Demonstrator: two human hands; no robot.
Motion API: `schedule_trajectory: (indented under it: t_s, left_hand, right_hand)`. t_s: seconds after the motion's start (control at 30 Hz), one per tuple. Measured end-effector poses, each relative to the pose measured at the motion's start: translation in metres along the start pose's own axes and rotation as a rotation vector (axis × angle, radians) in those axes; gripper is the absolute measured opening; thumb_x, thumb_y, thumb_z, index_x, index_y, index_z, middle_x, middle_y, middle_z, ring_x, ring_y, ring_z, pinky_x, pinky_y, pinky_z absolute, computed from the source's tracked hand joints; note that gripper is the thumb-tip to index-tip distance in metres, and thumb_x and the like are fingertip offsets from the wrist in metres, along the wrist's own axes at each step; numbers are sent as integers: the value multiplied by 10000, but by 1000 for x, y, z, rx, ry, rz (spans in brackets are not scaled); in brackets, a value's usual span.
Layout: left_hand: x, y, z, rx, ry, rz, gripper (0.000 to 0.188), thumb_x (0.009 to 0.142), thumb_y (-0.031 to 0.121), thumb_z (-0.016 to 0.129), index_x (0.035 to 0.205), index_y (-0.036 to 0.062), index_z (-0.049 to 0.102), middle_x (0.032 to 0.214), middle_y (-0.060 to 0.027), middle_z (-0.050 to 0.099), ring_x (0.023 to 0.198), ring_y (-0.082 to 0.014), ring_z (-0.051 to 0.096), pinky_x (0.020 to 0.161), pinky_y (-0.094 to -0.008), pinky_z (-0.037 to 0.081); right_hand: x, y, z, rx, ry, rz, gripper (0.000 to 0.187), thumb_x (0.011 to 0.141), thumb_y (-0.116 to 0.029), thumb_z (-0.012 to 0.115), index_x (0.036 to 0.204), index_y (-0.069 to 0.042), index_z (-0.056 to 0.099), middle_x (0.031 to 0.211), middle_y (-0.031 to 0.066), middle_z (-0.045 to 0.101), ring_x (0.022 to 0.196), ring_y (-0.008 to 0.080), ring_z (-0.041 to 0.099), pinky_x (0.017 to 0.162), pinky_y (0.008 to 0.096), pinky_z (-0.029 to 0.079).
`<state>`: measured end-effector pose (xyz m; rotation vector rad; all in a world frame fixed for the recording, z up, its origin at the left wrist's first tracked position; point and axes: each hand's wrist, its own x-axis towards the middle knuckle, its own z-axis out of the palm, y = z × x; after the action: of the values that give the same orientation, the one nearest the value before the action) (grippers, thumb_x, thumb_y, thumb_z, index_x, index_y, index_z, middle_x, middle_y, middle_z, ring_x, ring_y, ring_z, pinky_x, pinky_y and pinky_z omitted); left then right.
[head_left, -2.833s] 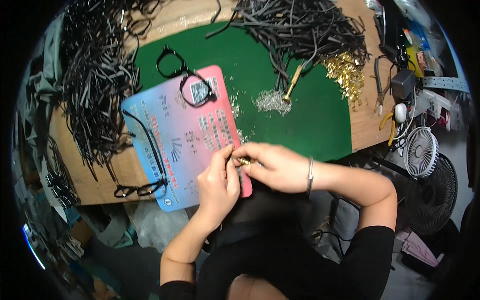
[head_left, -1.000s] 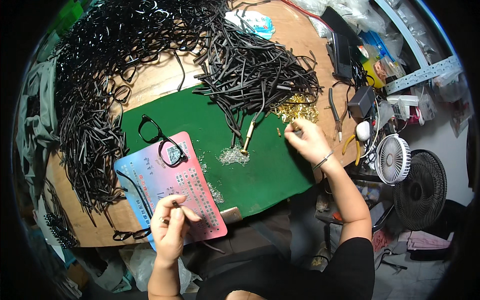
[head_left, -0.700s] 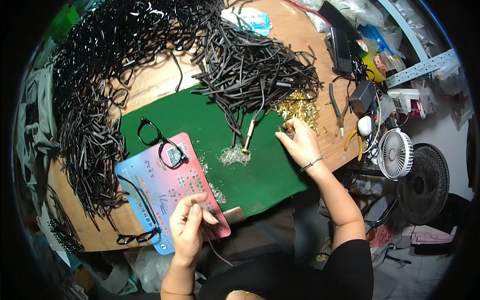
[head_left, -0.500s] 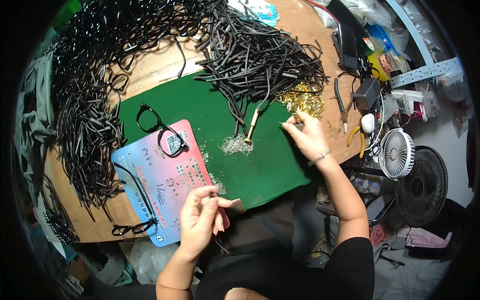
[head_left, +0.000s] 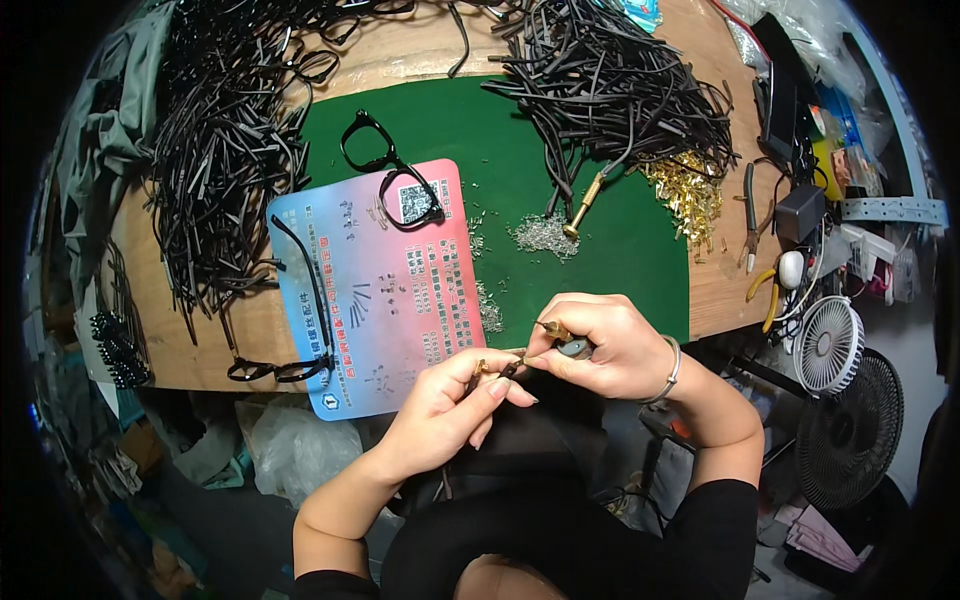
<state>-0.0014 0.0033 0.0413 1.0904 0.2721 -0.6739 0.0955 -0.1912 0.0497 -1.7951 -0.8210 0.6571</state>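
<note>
My left hand is closed around a dark eyeglass temple, with a small gold-coloured piece at its end. My right hand is closed too. Tucked in its fingers is a small brass screwdriver with a grey round end and a dark tip, while thumb and forefinger pinch at the piece by my left fingertips. What exactly sits between the fingertips is too small to tell. Beyond the hands, on the green mat, a second brass screwdriver lies beside a heap of tiny silver screws.
Black temples are piled at the back, with gold metal pieces beside them. More dark temples lie left. Black glasses frames rest partly on a pink-blue printed sheet. Pliers and a white fan are at the right.
My right hand has come back from beside the gold pieces to meet my left hand at the mat's near edge. The whole view has shifted, so the table sits higher and further right.
</note>
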Motion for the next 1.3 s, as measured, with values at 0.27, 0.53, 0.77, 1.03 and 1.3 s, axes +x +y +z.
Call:
schedule_trajectory:
  t_s: [0.27,0.53,0.77,1.03,1.3]
  left_hand:
    - [12,11,-7,-45,-187,-150,197,931,116,489,1075,-13,530,871,-85,654,489,-28,429,443,-161,338]
    - [9,-4,-4,71,-88,55,170,933,104,489,1058,-6,523,910,-79,654,570,-36,487,503,-170,390]
    - [15,-7,1,249,-49,263,258,939,60,426,1186,0,474,956,-72,626,779,-65,548,696,-215,438]
    - [13,-25,-21,398,292,187,253,936,31,400,1176,-5,476,902,-62,635,655,-69,520,622,-217,446]
    - [36,-31,-16,690,393,471,278,862,-62,438,1132,-36,502,878,-131,661,814,-183,648,739,-277,497]
  right_hand:
    - [9,16,-10,453,-258,148,122,804,-121,681,826,-4,656,784,45,632,648,105,581,568,241,461]
    - [4,40,18,1210,-378,641,460,743,-242,751,1020,11,484,739,52,567,506,72,501,474,197,419]
    - [6,27,15,774,-215,624,507,782,-386,706,1020,17,511,817,44,569,555,56,492,484,188,412]
    - [-35,27,14,-83,45,426,426,860,-236,554,1146,20,368,1080,219,480,931,365,569,820,410,465]
    - [-16,36,18,-723,252,205,376,799,-111,597,1156,-87,483,908,140,457,630,273,599,515,362,510]
